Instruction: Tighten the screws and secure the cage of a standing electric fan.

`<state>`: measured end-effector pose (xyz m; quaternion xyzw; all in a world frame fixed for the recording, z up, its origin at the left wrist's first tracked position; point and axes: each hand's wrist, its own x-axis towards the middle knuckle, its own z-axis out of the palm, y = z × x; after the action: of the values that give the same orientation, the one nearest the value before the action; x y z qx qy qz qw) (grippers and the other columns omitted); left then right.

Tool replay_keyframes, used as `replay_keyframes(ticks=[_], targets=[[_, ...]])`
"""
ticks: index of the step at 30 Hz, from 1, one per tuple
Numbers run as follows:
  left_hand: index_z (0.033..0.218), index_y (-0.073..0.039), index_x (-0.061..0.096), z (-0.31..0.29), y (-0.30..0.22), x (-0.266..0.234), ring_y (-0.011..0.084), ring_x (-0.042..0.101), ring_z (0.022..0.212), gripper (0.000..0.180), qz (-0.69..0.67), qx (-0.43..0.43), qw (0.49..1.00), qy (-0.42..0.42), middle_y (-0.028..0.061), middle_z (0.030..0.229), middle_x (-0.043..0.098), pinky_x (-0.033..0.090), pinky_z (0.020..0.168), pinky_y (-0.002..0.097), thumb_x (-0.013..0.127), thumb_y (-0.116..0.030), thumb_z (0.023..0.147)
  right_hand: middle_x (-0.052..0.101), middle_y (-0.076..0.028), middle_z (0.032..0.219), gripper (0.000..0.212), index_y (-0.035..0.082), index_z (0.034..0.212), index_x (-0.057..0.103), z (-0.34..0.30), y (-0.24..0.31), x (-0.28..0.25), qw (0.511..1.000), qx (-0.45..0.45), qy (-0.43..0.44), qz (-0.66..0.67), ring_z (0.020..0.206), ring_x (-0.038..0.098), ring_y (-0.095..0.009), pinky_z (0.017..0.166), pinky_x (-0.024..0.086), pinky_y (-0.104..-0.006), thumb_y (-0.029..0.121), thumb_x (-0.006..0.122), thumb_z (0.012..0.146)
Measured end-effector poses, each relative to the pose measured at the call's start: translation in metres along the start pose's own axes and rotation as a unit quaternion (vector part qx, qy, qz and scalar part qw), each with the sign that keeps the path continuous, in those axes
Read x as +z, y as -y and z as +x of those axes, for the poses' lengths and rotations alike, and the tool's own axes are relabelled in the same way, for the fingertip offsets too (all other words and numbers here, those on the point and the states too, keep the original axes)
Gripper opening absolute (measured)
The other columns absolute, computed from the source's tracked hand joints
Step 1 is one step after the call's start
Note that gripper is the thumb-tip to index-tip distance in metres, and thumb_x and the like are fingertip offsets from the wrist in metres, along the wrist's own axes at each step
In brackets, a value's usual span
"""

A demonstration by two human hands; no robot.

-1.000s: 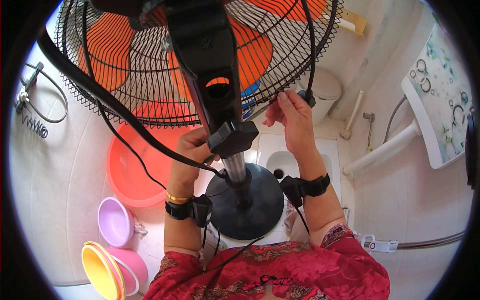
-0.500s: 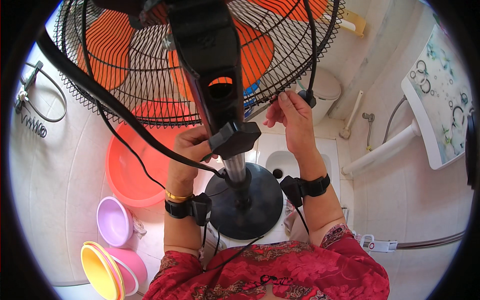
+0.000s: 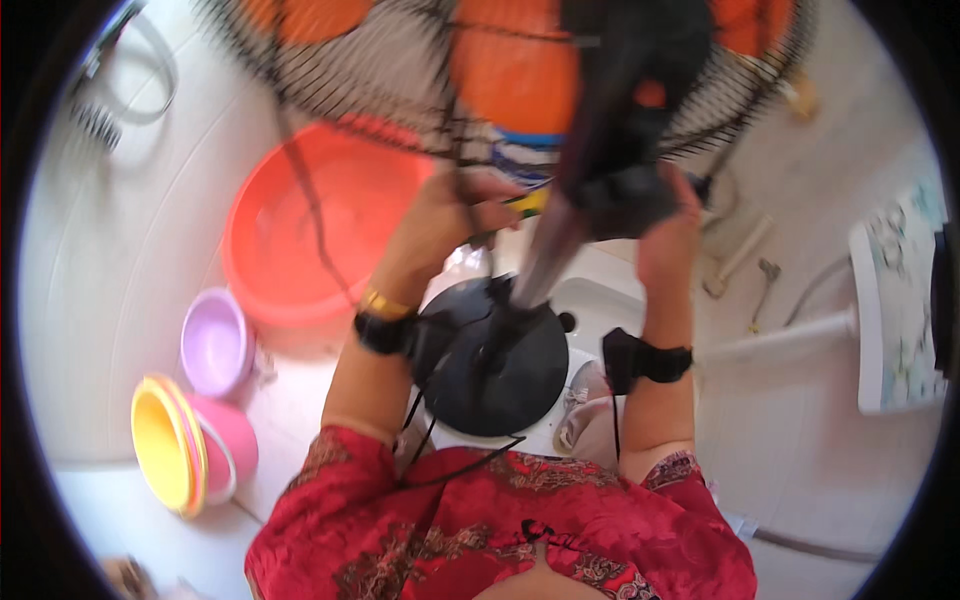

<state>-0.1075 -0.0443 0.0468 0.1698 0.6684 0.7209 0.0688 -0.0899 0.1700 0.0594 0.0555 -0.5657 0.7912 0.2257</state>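
Handling the fan [image 3: 590,150], right up front, looks like the step, right hand [image 3: 672,230] by the knob [image 3: 630,200], left hand [image 3: 450,215] curled near the pole [image 3: 545,250], can't tell either grip, so next move needs steady support imo.

A small purple basin [image 3: 217,345] lies between a large red basin [image 3: 310,230] and a pink bucket [image 3: 232,452].

Site: bathroom, tiled wall [image 3: 100,270].
Noted: wall-hung hose [image 3: 172,75], white floor pan [image 3: 602,300] with drain hole [image 3: 567,322], red tub [image 3: 320,230], purple basin [image 3: 214,342], pink bucket [image 3: 226,437].
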Motion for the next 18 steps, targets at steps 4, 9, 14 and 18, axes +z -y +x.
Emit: replay_keyframes(ticks=[4, 9, 14, 18], targets=[[0.089, 0.000, 0.065, 0.003, 0.005, 0.001, 0.0062, 0.054, 0.050, 0.023, -0.058, -0.020, 0.998, 0.015, 0.0035, 0.065, 0.061, 0.035, 0.041, 0.0186, 0.064, -0.009, 0.069, 0.059, -0.005, 0.078, 0.018, 0.002, 0.090, 0.055, 0.000, -0.001, 0.004, 0.999, 0.019, -0.035, 0.016, 0.067, 0.056, -0.010, 0.060, 0.047, -0.0245, 0.019, 0.049, 0.090], [0.088, 0.002, 0.064, 0.002, 0.012, -0.006, 0.0075, 0.052, 0.049, 0.023, -0.083, -0.011, 0.996, 0.043, 0.0062, 0.066, 0.062, 0.034, 0.040, 0.0183, 0.063, -0.008, 0.068, 0.059, -0.004, 0.091, 0.017, 0.002, 0.097, 0.056, -0.001, -0.015, -0.001, 0.997, 0.018, -0.045, 0.056, 0.081, 0.057, -0.010, 0.067, 0.046, -0.0240, 0.015, 0.051, 0.088], [0.090, 0.002, 0.062, -0.001, 0.015, -0.004, 0.0076, 0.051, 0.049, 0.024, -0.109, -0.040, 0.992, 0.052, 0.0070, 0.067, 0.062, 0.035, 0.040, 0.0185, 0.062, -0.008, 0.069, 0.058, -0.008, 0.096, 0.021, 0.003, 0.104, 0.048, -0.014, -0.013, -0.016, 0.999, 0.009, 0.010, -0.048, 0.081, 0.058, -0.017, 0.071, 0.048, -0.0301, 0.018, 0.049, 0.089], [0.094, 0.001, 0.061, -0.015, 0.017, -0.009, 0.0085, 0.052, 0.052, 0.022, -0.129, -0.051, 0.988, 0.074, 0.0080, 0.071, 0.061, 0.038, 0.045, 0.0195, 0.059, -0.005, 0.073, 0.055, -0.006, 0.073, 0.015, 0.002, 0.087, 0.052, -0.038, -0.003, -0.015, 0.997, -0.017, -0.006, -0.070, 0.058, 0.052, -0.015, 0.057, 0.046, -0.0279, 0.016, 0.049, 0.089]])
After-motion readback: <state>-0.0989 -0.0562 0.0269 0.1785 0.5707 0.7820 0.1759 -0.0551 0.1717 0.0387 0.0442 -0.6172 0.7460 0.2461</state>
